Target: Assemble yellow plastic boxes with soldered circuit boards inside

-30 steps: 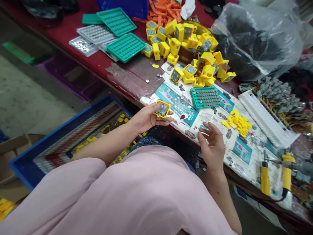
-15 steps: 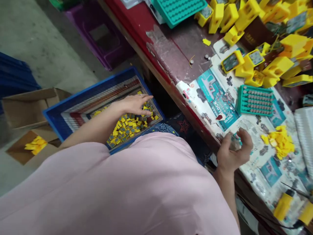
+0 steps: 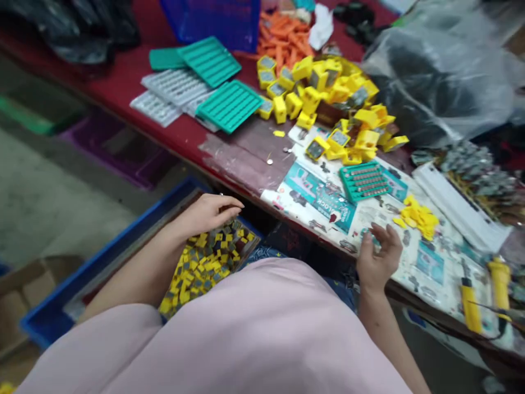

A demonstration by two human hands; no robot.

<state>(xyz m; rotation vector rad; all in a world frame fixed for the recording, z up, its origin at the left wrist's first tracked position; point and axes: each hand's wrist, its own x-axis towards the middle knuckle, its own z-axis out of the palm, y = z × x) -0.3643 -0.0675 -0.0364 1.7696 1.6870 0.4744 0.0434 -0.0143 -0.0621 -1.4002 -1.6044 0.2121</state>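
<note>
My left hand hovers over a blue crate beside the table, its fingers stretched forward and a gap showing between them and the thumb. Nothing shows in it. Below lie many small yellow pieces with grey faces. Over the table's front edge, my right hand has its fingers loosely curled and apart from the thumb, with nothing visible between them. Beyond it are a green tray holding rows of small round metal parts and a pile of flat yellow pieces.
Yellow housings are heaped further back, near orange parts. Green trays are stacked at the left. Yellow-handled tools, one apparently a soldering iron, lie at the right. A cardboard box stands on the floor.
The view has swung up toward the table, showing more of its far side. My left hand's spread fingers have drawn closer together; my right hand stays by the table edge.
</note>
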